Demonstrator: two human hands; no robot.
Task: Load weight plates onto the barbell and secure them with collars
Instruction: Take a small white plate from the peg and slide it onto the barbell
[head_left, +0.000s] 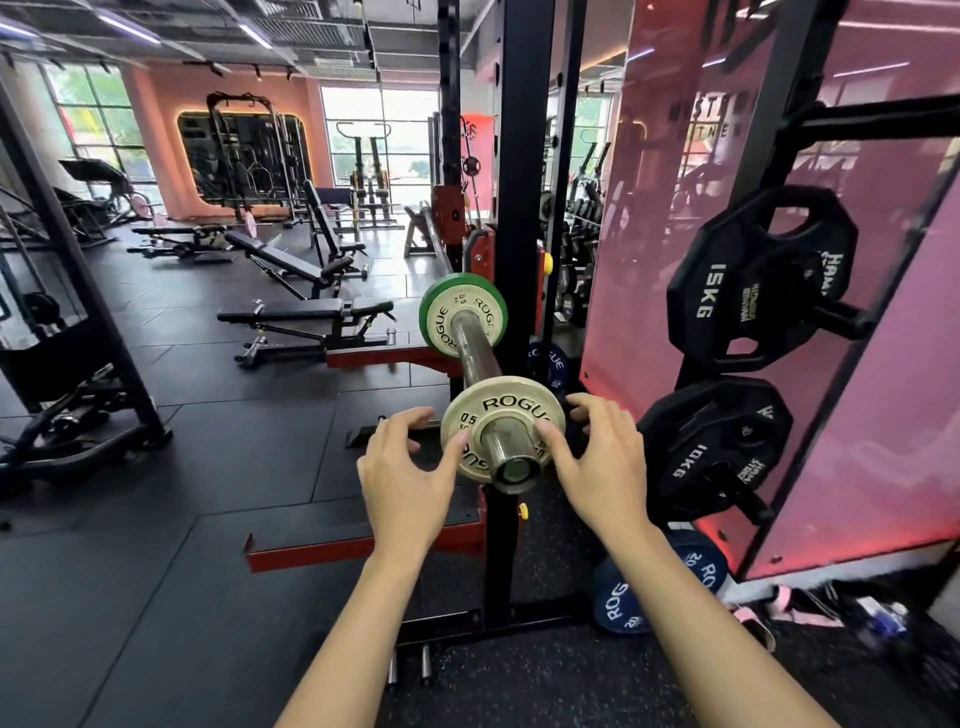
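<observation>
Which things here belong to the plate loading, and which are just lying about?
In the job: barbell sleeve, green-rimmed plate, white 0.5 kg plate, left hand, right hand.
Lying about: 15 kg plate, 10 kg plate, blue bumper plates, benches.

bright daylight from far windows (379, 140) | ceiling strips lit | edges bowed | pink panel (727, 208) reflects

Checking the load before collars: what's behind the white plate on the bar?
Behind the white plate runs bare bar sleeve, then a green-rimmed plate further in. No collar shows; the white plate hides the sleeve right behind it.
</observation>
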